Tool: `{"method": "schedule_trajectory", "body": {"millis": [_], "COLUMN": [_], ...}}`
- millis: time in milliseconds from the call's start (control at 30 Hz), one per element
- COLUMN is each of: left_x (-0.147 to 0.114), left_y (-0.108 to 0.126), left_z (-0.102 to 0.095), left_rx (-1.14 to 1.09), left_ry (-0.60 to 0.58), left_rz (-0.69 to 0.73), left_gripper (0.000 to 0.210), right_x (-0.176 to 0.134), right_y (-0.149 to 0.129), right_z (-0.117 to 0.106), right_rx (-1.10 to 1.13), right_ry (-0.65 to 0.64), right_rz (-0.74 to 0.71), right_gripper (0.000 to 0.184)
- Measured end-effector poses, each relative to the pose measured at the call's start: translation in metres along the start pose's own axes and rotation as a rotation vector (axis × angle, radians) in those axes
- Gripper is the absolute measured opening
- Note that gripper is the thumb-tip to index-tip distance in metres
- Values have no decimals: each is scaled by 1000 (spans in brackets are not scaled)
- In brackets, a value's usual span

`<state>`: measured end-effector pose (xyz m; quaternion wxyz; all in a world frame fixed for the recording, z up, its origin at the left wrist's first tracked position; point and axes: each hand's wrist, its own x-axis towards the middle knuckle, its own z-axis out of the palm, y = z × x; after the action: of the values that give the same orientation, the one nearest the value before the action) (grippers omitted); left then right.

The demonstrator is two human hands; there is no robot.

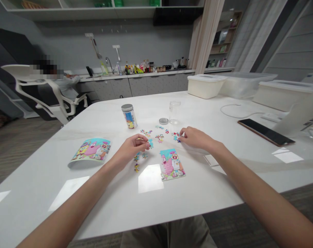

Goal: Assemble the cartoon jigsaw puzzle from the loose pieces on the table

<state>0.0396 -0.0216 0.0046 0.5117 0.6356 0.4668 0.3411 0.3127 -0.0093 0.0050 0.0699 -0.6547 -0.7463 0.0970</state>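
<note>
Between the fingers of my left hand [137,144] is a light-blue puzzle piece [150,143], held just over the table. My right hand [194,137] has its thumb and fingertips down at a small cluster of puzzle pieces [175,136]; whether one is pinched there I cannot make out. A partly joined cartoon puzzle [172,164], with a pink starfish figure, lies flat between my forearms. More loose pieces [136,167] are scattered near my left hand and across the middle. To the left, a curled picture sheet [91,151] shows the same cartoon figures.
Behind the pieces stand a printed canister [129,116], a metal lid [163,121] and a clear jar [174,113]. A phone [266,132], a white cable and plastic bins [206,86] are on the right. A person sits in a chair [40,93] at far left.
</note>
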Motion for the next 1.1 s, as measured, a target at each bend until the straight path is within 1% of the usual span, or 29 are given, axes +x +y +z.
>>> {"method": "schedule_trajectory", "body": {"millis": [300, 467, 600, 767, 867, 1000, 1033, 1100], "left_x": [-6, -6, -6, -6, -5, -4, -4, -6], "left_y": [5, 4, 4, 3, -1, -7, -8, -10], "left_z": [5, 6, 6, 6, 6, 8, 9, 11], "left_rx": [-65, -74, -71, -38, 43, 290, 340, 397], "left_ry": [-9, -12, -15, -23, -26, -52, -61, -71], "left_rz": [-51, -84, -89, -78, -16, 124, 145, 163], "left_gripper": [28, 28, 28, 27, 21, 11, 10, 9], "right_x": [-3, -4, -4, -4, -3, -3, -3, -5], "right_y": [-4, -4, -5, -6, -6, -7, -7, -10], "right_z": [0, 0, 1, 1, 1, 2, 1, -1], "right_rx": [11, 19, 31, 38, 46, 67, 76, 101], "right_ry": [9, 41, 66, 67, 64, 55, 63, 90], "right_rz": [-13, -25, -52, -70, -78, -95, -129, -262], "right_gripper": [27, 26, 26, 25, 25, 23, 22, 19]}}
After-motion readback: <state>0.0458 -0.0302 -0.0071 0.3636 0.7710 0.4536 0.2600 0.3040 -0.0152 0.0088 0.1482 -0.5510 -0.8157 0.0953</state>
